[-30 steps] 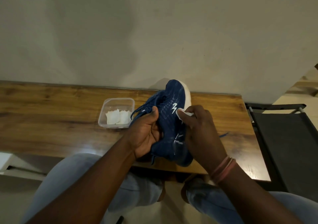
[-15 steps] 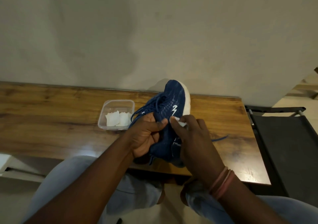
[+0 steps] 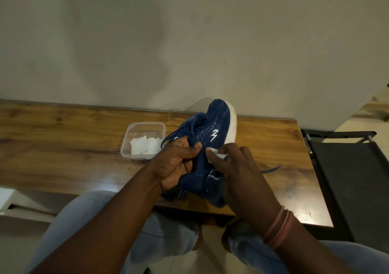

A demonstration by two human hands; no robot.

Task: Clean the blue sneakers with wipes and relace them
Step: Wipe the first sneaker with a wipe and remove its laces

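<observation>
Blue sneaker (image 3: 210, 138) held tipped up over the bench (image 3: 63, 147), left hand (image 3: 179, 164) clamped round the collar, right hand (image 3: 242, 176) pinching a wipe (image 3: 216, 154) against the mesh side. Probably light and squashy, so better gripped by the firm sole or heel.

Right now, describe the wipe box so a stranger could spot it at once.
Start at the long wooden table against the wall. Near its middle, just left of the blue sneaker held up in the hands, sits a small plastic tub. It is the only clear container there, lidless, with folded white wipes inside.
</observation>
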